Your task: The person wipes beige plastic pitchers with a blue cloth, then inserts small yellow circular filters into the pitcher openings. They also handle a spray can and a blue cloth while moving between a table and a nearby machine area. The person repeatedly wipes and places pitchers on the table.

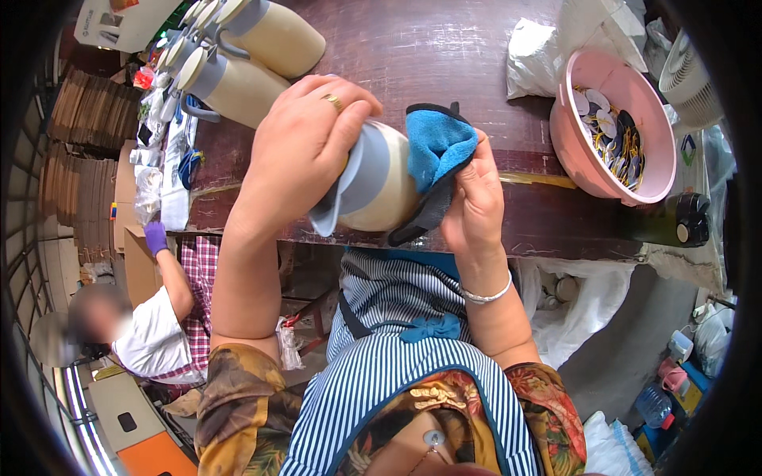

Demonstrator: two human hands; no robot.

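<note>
A cream jug (384,198) with a grey collar is held tilted over the near edge of the table, its grey end toward the left. My left hand (309,135) is closed over that grey end, and its fingertips are partly hidden behind the jug. In my right hand (476,198) is a blue cloth (436,143) with a black edge, pinched between thumb and fingers. The cloth lies against the jug's cream side, its dark part hanging below. Beyond my left hand, several similar cream and grey jugs (274,40) lie on their sides.
A pink basin (562,131) with several round tags on yellow strings stands at the right, near a dark bottle (689,220) and a white plastic bag (530,59). Stacked cardboard (91,111) is at the far left. There, a co-worker's purple-gloved hand (155,236) reaches toward plastic-wrapped items.
</note>
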